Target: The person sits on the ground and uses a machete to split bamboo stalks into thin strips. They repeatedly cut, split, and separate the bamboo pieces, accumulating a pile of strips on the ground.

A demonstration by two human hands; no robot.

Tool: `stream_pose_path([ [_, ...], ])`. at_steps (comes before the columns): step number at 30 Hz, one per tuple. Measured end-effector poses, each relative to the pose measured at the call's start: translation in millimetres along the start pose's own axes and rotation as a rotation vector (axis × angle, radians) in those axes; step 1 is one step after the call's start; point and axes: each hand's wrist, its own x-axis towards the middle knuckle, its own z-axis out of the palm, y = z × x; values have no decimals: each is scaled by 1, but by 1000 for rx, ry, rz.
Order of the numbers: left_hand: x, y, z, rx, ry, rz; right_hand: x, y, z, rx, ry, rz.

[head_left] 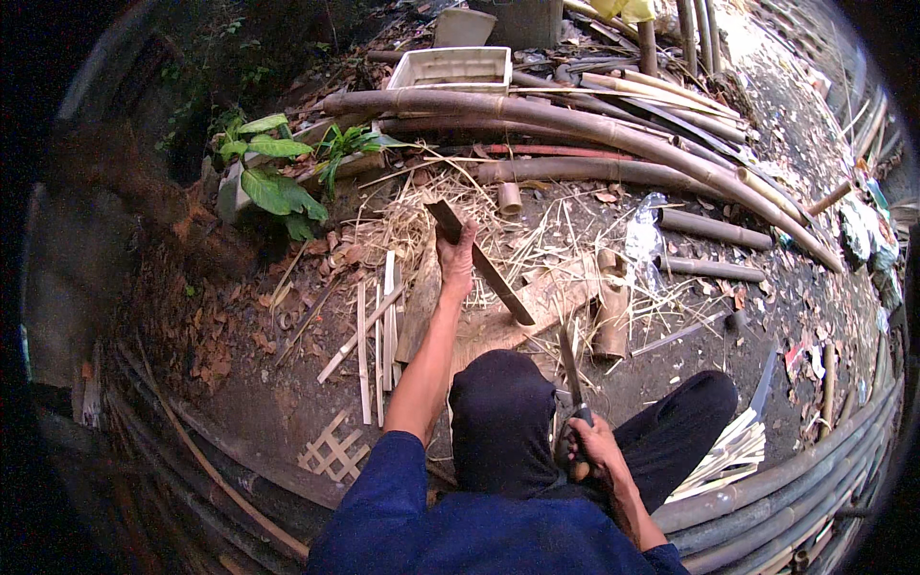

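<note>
The left hand (456, 261) grips a dark bamboo slat (479, 261) slanting over straw-littered ground. The right hand (592, 448), near the knee, holds a knife (571, 372) blade-up. Long bamboo poles (575, 125) lie far behind.

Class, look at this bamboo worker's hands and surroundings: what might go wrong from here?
1. The knife in the right hand stands beside the knee; a slip might cut the leg.
2. The left hand holds the dark bamboo slat bare, so splinters are likely.

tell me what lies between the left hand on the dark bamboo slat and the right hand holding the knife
In the head view, between the left hand and the right hand sits the person's dark-trousered knee, with the knife blade rising beside it.
</note>
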Motion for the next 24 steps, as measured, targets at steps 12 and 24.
stream_pose_path([
  [12, -40, 13, 35, -32, -120, -31, -27, -127, 16, -458, 330, -627],
  [24, -57, 48, 22, 325, -421, 9, -49, -188, 52, -333, 150, -721],
])
